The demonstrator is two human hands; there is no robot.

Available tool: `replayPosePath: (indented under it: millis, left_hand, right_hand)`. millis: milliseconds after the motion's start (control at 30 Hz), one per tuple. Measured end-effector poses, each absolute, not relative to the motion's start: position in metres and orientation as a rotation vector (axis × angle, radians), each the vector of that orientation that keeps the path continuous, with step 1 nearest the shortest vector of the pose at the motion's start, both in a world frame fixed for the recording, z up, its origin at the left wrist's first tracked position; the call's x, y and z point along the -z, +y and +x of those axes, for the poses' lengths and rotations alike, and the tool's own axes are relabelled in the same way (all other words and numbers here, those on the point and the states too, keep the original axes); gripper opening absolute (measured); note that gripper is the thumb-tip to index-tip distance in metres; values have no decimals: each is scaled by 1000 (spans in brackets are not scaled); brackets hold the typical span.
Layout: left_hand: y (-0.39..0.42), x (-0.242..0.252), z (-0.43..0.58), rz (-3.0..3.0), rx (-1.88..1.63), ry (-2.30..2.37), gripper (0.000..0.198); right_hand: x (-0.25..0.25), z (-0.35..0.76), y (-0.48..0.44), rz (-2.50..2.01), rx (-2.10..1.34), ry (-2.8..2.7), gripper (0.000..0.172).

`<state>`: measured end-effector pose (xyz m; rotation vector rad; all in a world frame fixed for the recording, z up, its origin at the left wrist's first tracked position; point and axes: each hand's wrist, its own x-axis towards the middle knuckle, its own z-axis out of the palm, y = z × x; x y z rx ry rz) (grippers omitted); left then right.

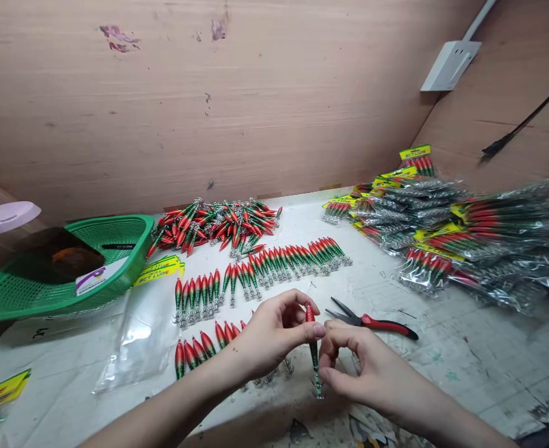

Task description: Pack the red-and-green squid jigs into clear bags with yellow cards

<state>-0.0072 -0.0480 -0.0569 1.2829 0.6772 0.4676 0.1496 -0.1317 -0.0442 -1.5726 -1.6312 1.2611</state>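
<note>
My left hand (274, 333) pinches the red upper end of a red-and-green squid-jig lure (312, 348) held upright over the table. My right hand (349, 364) is closed on the lure's green lower part, just above its hooks. Under and beside my left hand lies a short row of the same lures (204, 345). A longer row of lures (260, 270) stretches across the table's middle, and a loose heap of lures (218, 227) sits against the back wall.
Red-handled pliers (372, 322) lie just right of my hands. Bagged lures (442, 227) pile up at right. A green basket (64, 267) stands at left, with clear plastic bags (138, 336) and yellow label cards (160, 270) beside it. Wooden walls close off the back and right.
</note>
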Motion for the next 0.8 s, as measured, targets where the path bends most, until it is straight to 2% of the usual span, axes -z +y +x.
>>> replayPosePath:
  millis: [200,567,800]
  left_hand:
    - [-48,51,-12,1329,-403,676,42]
    - [-45,63,-16,1139,-465,691,38]
    - [-33,62,-20,1179,-483,772,42]
  right_hand:
    - [46,145,-128,-1535,-1320,-1650,6]
    - [53,154,-127,-1467,-1295,-1637,8]
    - [58,177,-135,-1630,-1090,-1764,7]
